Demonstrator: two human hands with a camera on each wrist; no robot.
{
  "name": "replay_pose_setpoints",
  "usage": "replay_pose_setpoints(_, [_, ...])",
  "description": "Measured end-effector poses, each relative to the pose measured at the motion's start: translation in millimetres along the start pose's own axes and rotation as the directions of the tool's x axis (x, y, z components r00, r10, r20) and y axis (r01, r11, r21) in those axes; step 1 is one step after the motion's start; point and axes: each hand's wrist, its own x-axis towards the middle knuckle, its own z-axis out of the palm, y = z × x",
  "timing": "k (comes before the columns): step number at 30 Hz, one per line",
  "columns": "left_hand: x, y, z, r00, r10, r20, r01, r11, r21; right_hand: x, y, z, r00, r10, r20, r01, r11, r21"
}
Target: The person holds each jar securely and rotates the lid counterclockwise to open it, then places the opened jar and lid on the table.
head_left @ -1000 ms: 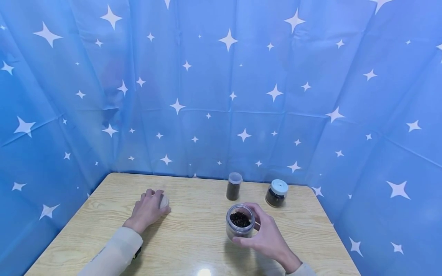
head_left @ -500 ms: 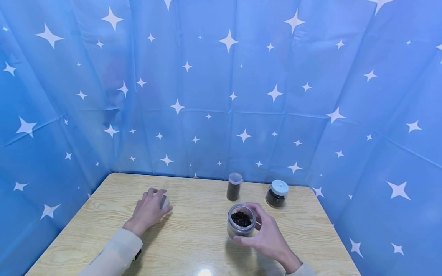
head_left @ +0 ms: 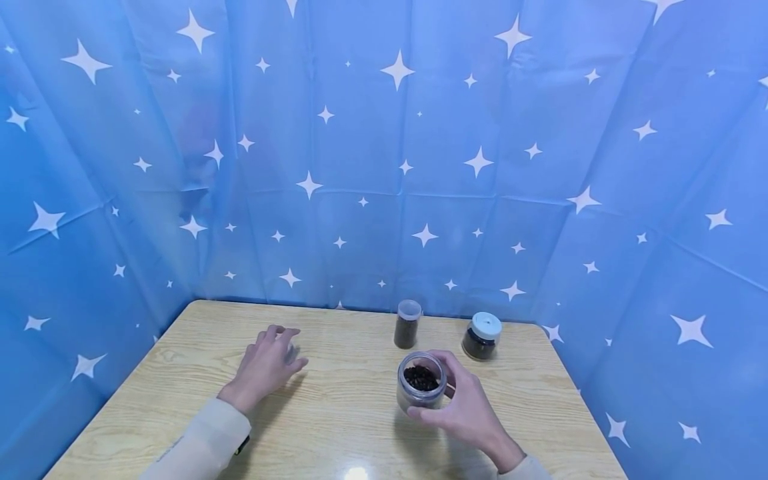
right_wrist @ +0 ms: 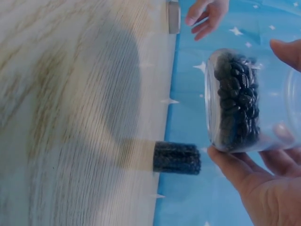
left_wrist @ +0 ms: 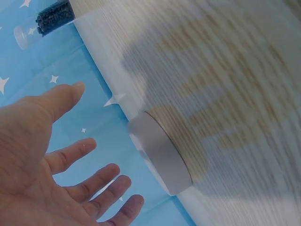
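Observation:
My right hand (head_left: 468, 407) grips a clear, lidless jar (head_left: 412, 400) partly filled with dark beans (head_left: 422, 378). Thumb and fingers curve round its sides, and in the right wrist view the jar (right_wrist: 235, 101) is lifted off the tabletop. Over the left part of the table, my left hand (head_left: 270, 363) has its fingers spread and holds nothing. Close by its fingertips, a pale round lid (left_wrist: 162, 153) lies flat on the wood in the left wrist view; from the head the hand mostly hides it.
A slim capped jar (head_left: 406, 331) of dark grains stands at the back of the wooden table (head_left: 342, 413). To its right is a squat dark-filled jar (head_left: 480, 343) with a light blue lid. A blue star-patterned curtain (head_left: 360, 153) hangs behind and at both sides.
My left hand has let go of the pale lid, opened its fingers and drawn slightly right. My right hand keeps the bean jar almost still.

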Motion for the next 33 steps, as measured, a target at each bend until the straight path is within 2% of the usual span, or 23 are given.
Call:
replay_pose_setpoints(15, [-2.8, 19.6, 3.0, 0.994, 0.105, -0.032, -0.106, 0.994, -0.018, 3.5, 4.4, -1.1, 0.999, 0.025, -0.031, -0.025, 1.0, -0.001])
replay_pose_setpoints(22, [-4.5, 31.5, 3.3, 0.988, 0.143, -0.066, -0.143, 0.99, 0.009, 5.2, 7.4, -2.5, 0.998, 0.033, -0.058, -0.033, 0.999, -0.002])
replay_pose_setpoints(33, [-10.2, 48.1, 1.1, 0.976, 0.211, -0.062, -0.211, 0.978, 0.005, 7.4, 12.3, -6.0, 0.995, 0.055, -0.079, -0.055, 0.998, 0.0])
